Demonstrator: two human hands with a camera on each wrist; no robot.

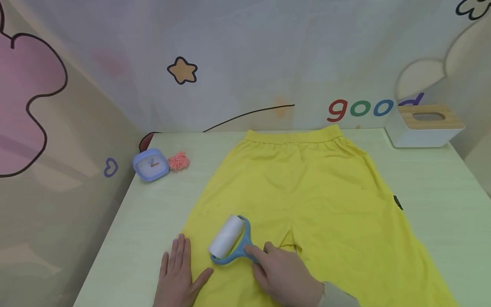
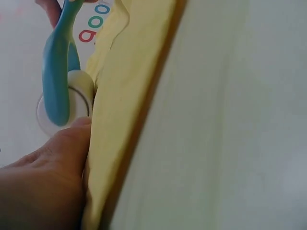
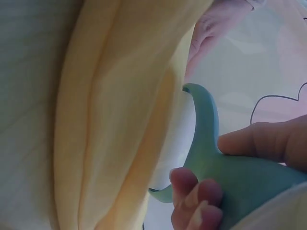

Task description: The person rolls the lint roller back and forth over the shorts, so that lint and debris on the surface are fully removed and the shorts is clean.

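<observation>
Yellow trousers (image 1: 307, 183) lie spread on the table, waistband toward the back wall. My right hand (image 1: 285, 273) grips the blue handle of a lint roller (image 1: 227, 237), its index finger stretched along the handle toward the fork. The white roll lies over the left leg of the trousers. In the right wrist view the fingers (image 3: 196, 191) curl round the lint roller's handle (image 3: 230, 177). My left hand (image 1: 178, 277) rests flat at the left edge of the trousers, fingers straight, thumb spread over the cloth. The left wrist view shows the lint roller (image 2: 57, 72) just beyond the left hand (image 2: 53, 167).
At the back left of the table (image 1: 115, 256) stand a small blue square clock (image 1: 151, 165) and a pink yarn-like bundle (image 1: 179, 161). A white tissue box (image 1: 423, 132) with a wooden lid is at the back right. A printed cloth wall (image 1: 238, 64) closes off the back.
</observation>
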